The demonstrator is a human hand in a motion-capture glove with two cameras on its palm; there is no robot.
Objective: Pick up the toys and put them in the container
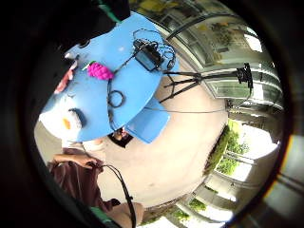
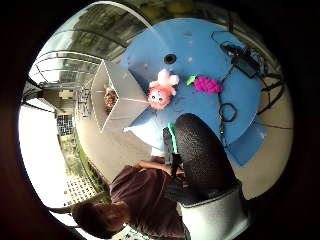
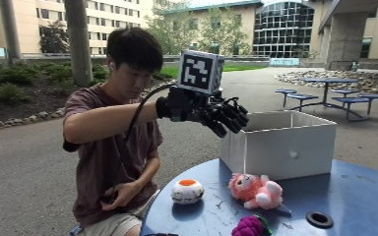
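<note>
Currently the black-gloved right hand [image 3: 225,115] is held empty, fingers relaxed, above the round blue table [image 3: 346,196]. Beside the white box container [image 3: 281,142], the pink plush toy [image 3: 254,191] looks soft, light, best taken around its body.

You're sitting at a round blue table [image 3: 346,196] with a hole [image 3: 319,219] in the top. A black box with cables [image 1: 148,56] lies on it, a tripod [image 1: 209,78] just beyond.
</note>
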